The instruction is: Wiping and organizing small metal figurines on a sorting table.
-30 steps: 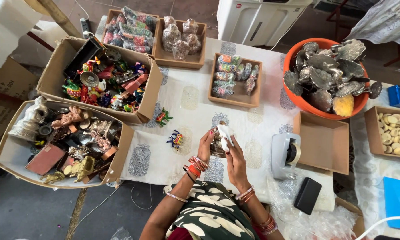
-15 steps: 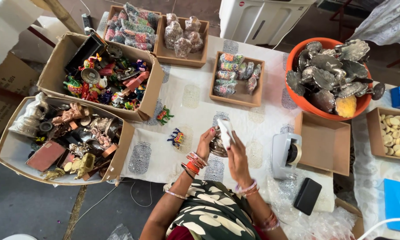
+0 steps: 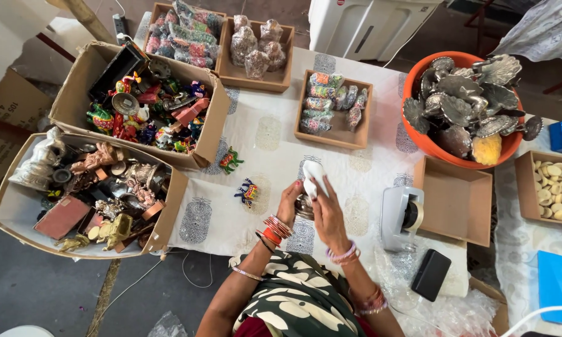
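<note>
Two hands are seen working together over the white printed cloth at the table's middle, and the risks are taken from left to right. At about nine o'clock from the hands, a large cardboard box of metal figurines stands at the table's edge; beyond it, at ten o'clock, a second box of painted toys is crowded to its rim. A careless elbow could tip either, it is judged. Just left of the hands, at nine o'clock, a small painted animal figure stands loose on the cloth, with another at ten o'clock; either could be knocked over if the left forearm swings out.

The left hand is curled under a small dark metal piece, which is held off the cloth between both hands. The right hand is closed about the piece from the other side, its fingers pinching a white wrapping that rises above it at twelve o'clock. The piece could slip out through the loose wrapping, since only part of it appears gripped; the exact hold cannot be told.

Of the piece, little is shown: it looks dark, dull and rounded, mostly hidden by fingers and wrap. The wrapping looks thin, pale and crumpled.

At three o'clock a white tape dispenser stands near, and a black flat object lies at four o'clock.
</note>
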